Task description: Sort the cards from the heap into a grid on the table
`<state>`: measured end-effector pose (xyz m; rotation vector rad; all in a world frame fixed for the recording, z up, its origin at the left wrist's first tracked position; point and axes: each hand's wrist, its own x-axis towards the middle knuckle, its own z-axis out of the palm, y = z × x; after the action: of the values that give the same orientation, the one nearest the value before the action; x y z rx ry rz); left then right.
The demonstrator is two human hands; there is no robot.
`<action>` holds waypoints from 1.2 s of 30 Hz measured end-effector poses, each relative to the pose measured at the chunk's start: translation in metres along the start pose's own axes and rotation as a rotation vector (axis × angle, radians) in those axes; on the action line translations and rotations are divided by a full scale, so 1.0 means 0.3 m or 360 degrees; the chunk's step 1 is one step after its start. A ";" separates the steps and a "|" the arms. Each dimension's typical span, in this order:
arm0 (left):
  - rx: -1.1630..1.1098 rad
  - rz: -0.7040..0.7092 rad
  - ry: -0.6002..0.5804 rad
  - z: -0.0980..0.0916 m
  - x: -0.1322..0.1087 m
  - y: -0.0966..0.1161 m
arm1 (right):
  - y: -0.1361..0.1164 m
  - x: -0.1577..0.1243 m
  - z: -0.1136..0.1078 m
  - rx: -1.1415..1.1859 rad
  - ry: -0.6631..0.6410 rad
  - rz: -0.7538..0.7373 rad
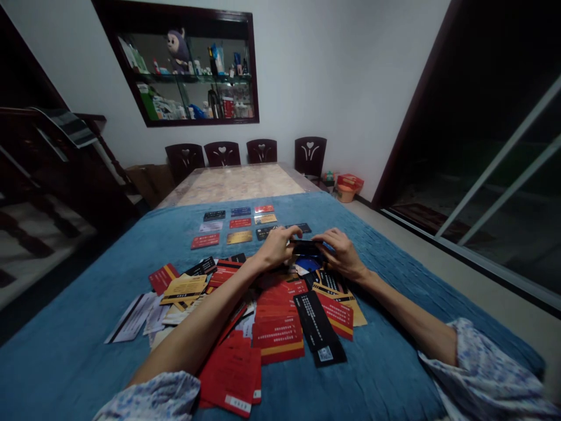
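Both of my hands are closed on a small stack of black cards [305, 248], held just above a spread pile. My left hand [279, 245] grips its left end, and my right hand [339, 250] has the right end. Below them lie loose cards: red cards [278, 336], a long black card with a QR code [318, 324], gold cards [184, 289] and a white card with a dark stripe [130, 317]. Beyond my left hand, several cards lie apart in rows, among them a gold card [239, 237] and a blue card [241, 211].
A blue cloth [394, 351] covers the near part of the table; the far part shows a bare stone-like top [241, 180]. Dark chairs [310, 155] stand at the far end. A dark stair railing [39, 175] is on the left, a glass sliding door [495, 158] on the right.
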<state>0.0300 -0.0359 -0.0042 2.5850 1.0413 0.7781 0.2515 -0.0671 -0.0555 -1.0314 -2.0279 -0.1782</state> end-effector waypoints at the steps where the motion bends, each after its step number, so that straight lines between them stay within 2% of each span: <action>1: 0.0059 -0.0005 -0.0031 0.001 -0.002 0.003 | 0.003 -0.002 0.002 -0.0002 -0.0008 0.0010; 7: 0.0289 -0.0042 -0.0128 0.002 -0.008 0.015 | 0.010 -0.010 0.005 -0.0003 -0.0038 0.0063; 11: 0.0358 -0.0077 -0.0149 0.005 -0.008 0.008 | 0.010 -0.013 0.005 -0.0075 -0.0145 0.0062; 16: 0.0245 -0.0122 -0.0059 0.015 -0.006 -0.004 | 0.018 -0.016 0.006 -0.0125 -0.0278 0.0056; 20: 0.0149 -0.0114 0.0035 0.017 -0.005 -0.002 | 0.017 -0.016 0.009 -0.0115 -0.0251 0.0055; 24: 0.0138 -0.0131 0.0050 0.013 -0.005 0.002 | 0.011 -0.015 0.014 -0.0145 -0.0207 0.0033; 30: 0.0192 -0.0157 -0.0031 -0.004 -0.005 0.010 | 0.008 -0.010 0.017 -0.0326 -0.0170 -0.0066; 36: 0.0379 -0.0152 -0.0224 -0.031 -0.008 0.043 | 0.020 -0.009 0.018 -0.0386 -0.0155 -0.0138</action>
<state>0.0304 -0.0465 0.0079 2.7124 1.2708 0.4663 0.2533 -0.0622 -0.0623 -1.1191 -2.1793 -0.4362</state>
